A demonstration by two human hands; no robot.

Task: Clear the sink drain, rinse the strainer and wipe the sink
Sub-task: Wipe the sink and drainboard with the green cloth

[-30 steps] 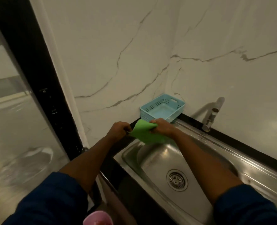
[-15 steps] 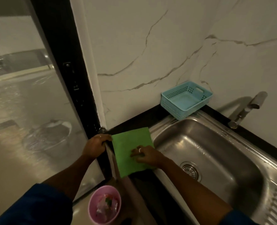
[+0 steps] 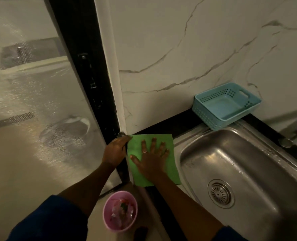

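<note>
My right hand (image 3: 151, 160) lay flat, fingers spread, on the thin square green cloth (image 3: 174, 171). The cloth was smoothed over the black counter (image 3: 161, 127), just left of the glossy stainless steel sink (image 3: 248, 162). My left hand (image 3: 115, 150) pinched its corner at the counter's end. The round slotted metal strainer (image 3: 220, 193) sat in the drain with bare basin around it.

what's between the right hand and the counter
The green cloth, spread flat on the dark counter under the right hand, shown in the head view.
</note>
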